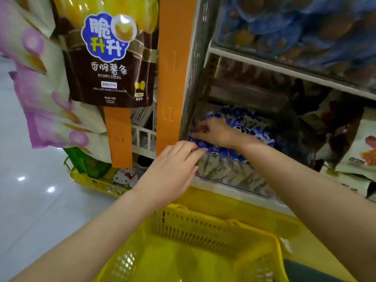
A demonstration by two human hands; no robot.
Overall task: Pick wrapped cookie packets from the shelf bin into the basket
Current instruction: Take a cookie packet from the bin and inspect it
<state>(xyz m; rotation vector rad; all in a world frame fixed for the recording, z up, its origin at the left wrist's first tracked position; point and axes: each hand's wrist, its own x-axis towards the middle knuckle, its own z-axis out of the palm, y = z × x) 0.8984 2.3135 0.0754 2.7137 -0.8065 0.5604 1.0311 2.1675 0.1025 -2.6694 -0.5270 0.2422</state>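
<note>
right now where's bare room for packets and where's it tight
Inside the basket, the floor ringed by perforated walls looks bare. The shelf bin is crowded: cookie packets fill it, left hand and right hand in its left corner.

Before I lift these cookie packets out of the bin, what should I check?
1. Right hand inside the bin, fingers curled among the cookie packets: ok.
2. Packet firmly pinched: cannot tell.
3. Left hand flat at the bin's front edge, holding nothing: ok.
4. Yellow basket below the bin's front, mouth open: ok.
5. Room in the basket: ok, looks empty.
</note>
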